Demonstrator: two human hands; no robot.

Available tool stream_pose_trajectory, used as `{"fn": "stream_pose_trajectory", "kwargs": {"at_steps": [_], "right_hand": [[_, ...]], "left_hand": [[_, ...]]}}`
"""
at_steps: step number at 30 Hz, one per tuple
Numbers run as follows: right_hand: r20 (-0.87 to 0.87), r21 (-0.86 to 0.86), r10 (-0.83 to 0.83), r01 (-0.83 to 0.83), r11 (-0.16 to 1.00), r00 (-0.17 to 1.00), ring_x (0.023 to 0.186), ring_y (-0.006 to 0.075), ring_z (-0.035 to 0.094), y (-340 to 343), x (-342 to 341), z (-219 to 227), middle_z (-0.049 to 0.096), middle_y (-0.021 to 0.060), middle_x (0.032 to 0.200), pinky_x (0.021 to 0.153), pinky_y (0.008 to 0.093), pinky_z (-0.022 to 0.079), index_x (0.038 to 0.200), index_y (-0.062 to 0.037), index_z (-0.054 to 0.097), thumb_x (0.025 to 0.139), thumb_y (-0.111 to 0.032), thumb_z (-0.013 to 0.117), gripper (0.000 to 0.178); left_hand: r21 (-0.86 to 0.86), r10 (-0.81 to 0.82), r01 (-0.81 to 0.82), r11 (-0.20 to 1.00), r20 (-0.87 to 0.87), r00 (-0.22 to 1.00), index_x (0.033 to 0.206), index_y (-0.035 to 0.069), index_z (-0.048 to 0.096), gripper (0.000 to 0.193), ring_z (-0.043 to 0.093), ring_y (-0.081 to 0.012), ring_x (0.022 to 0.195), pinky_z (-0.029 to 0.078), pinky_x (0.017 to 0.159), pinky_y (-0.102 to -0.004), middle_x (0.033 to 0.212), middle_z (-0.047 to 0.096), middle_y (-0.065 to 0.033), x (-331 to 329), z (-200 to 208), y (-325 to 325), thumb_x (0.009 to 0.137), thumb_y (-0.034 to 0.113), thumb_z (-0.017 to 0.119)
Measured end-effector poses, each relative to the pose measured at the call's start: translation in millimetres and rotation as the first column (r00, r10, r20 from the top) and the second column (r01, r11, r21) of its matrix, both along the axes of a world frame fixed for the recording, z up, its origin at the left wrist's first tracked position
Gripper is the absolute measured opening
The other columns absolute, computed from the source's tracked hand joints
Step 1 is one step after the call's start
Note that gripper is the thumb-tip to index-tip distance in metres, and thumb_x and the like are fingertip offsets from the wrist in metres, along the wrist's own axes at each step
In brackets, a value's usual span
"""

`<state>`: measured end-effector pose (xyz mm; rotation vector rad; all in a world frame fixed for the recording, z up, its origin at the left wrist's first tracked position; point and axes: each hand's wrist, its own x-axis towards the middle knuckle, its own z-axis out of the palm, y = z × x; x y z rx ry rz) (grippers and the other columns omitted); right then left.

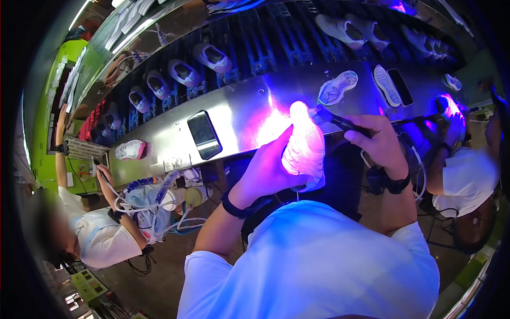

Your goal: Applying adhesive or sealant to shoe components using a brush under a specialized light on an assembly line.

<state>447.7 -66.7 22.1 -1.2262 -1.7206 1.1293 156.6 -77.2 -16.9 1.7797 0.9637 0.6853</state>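
Under a bright violet-pink light, my left hand (270, 169) is closed around a pale shoe (308, 139), held toe up at the near edge of the bench. Glare washes out much of the shoe's surface. My right hand (378, 142) grips a brush (344, 124) by its dark handle. The brush's bristle end is at the shoe's upper side, close to the toe; glare hides whether it touches. Just beyond the shoe lies a loose white sole (338, 88).
A metal bench (175, 127) runs across in front, with a phone (204, 135), another sole (387, 85) and a second phone (400, 87) on it. Behind, several shoes (185, 73) sit on a dark roller conveyor. Co-workers work at left (106, 231) and right (467, 178). Hoses (159, 204) hang at left.
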Motion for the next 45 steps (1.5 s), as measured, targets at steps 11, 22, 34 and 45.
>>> {"fn": "stream_pose_trajectory", "kwargs": {"at_steps": [11, 22, 34, 45], "right_hand": [[-0.161, -0.308, 0.050, -0.098, 0.946, 0.986, 0.099, 0.0125, 0.066, -1, 20, -22, 0.074, 0.0072, 0.109, 0.092, 0.0299, 0.052, 0.123, 0.0026, 0.071, 0.090, -0.007, 0.077, 0.035], [0.010, -0.036, 0.019, -0.019, 0.999, 1.000, 0.100, 0.0192, 0.070, 3, 19, -55, 0.076, 0.0131, 0.110, 0.096, 0.0335, 0.051, 0.120, 0.0026, 0.072, 0.089, -0.009, 0.078, 0.034], [-0.089, -0.306, 0.147, -0.168, 0.937, 0.985, 0.094, 0.0137, 0.066, 3, 33, -72, 0.075, 0.0062, 0.104, 0.086, 0.0303, 0.052, 0.120, 0.0000, 0.073, 0.091, -0.012, 0.078, 0.032], [-0.021, -0.410, 0.180, -0.172, 0.896, 0.983, 0.091, 0.0126, 0.066, -11, 42, -50, 0.076, 0.0085, 0.102, 0.084, 0.0295, 0.052, 0.117, 0.0015, 0.073, 0.089, -0.016, 0.079, 0.034]], "left_hand": [[-0.337, 0.027, -0.005, 0.941, 0.062, 0.998, 0.151, -0.011, 0.036, 0.112, 0.053, -0.0274, 0.136, 0.042, 0.114, -0.0411, 0.142, 0.058, -0.0201, 2, -11, -3, 0.067, 0.031, 0.097], [-0.619, 0.197, -0.006, 0.786, 0.241, 0.950, 0.137, -0.006, 0.052, 0.072, 0.062, -0.0184, 0.116, 0.051, 0.101, -0.0347, 0.125, 0.065, -0.0110, 14, -1, 11, 0.083, 0.027, 0.086], [-0.643, 0.244, -0.045, 0.765, 0.224, 0.944, 0.134, 0.000, 0.056, 0.050, 0.061, -0.0100, 0.100, 0.049, 0.088, -0.0266, 0.110, 0.065, -0.0017, 1, -21, 36, 0.092, 0.022, 0.075], [-0.610, 0.379, -0.127, 0.782, 0.304, 0.874, 0.136, -0.001, 0.054, 0.053, 0.063, -0.0152, 0.107, 0.050, 0.096, -0.0320, 0.118, 0.065, -0.0061, 3, -21, 20, 0.092, 0.023, 0.072]]}}
